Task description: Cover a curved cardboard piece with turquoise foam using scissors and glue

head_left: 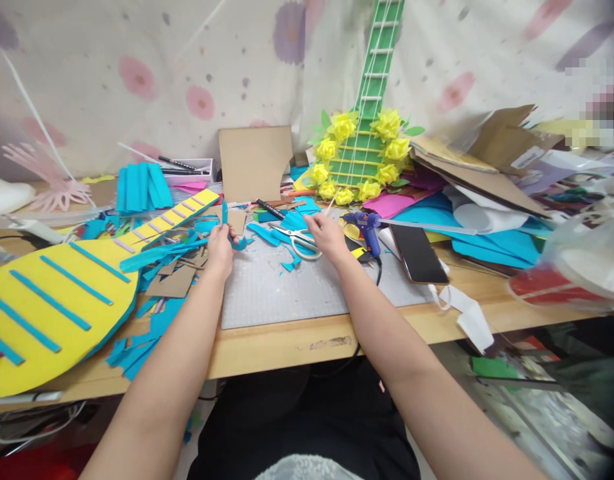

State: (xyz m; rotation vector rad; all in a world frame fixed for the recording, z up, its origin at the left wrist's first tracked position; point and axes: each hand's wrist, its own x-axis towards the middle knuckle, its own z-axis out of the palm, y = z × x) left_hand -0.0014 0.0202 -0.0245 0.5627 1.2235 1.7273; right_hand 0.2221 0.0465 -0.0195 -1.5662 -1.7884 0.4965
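Note:
My left hand (221, 252) is closed on a narrow strip of blue paper (225, 213), which stands up above the fingers. A curled blue piece (241, 244) shows beside its fingertips. Over the grey cutting mat (281, 300), my right hand (327, 237) has its fingers pinched together, and a thin pale stick (333, 199) juts out beyond them. Scissors with white handles (307, 250) lie on the mat just left of my right hand, among blue paper scraps (261, 233). A blue glue gun (371, 233) rests to its right.
At left lies a yellow paper guitar (61, 287) with blue strips. A green guitar (369, 143) ringed by yellow flowers leans at the back. Cardboard (254, 163) stands beside it. A phone (417, 255), a plastic-covered tub (571, 267) and stacked paper (497, 240) are right.

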